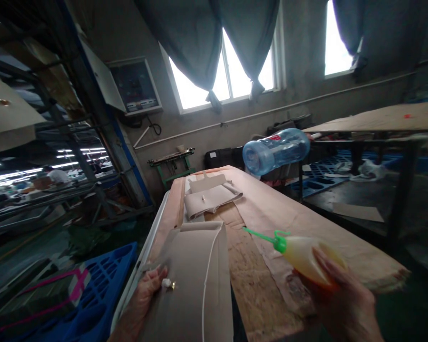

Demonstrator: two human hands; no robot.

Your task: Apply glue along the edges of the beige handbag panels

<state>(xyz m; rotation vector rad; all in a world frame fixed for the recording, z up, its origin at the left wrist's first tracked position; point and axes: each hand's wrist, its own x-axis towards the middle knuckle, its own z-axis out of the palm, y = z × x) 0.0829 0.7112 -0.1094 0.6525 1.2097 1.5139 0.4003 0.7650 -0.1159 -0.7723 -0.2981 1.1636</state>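
Observation:
In the lower middle lies a large beige sheet [190,266], like a leather bag panel, with a pale line curving down it. My left hand [150,289] is closed on its left edge, fingertips by a small gold-coloured clasp [171,285] with something white beside it. On the right, my right hand [345,294] is wrapped round a squeeze bottle [303,251] of amber liquid. The bottle is tilted, and its thin green nozzle points left above the table, apart from the sheet. Farther back, a second beige piece [212,199] with a small metal fitting rests on the table.
The long table [271,204] has a worn pinkish cover with bare board showing. A big blue water bottle [276,151] lies on its side beyond its right edge. Blue pallets, one bearing a strapped bundle [46,297], stand at left. Another table [378,118] stands at far right.

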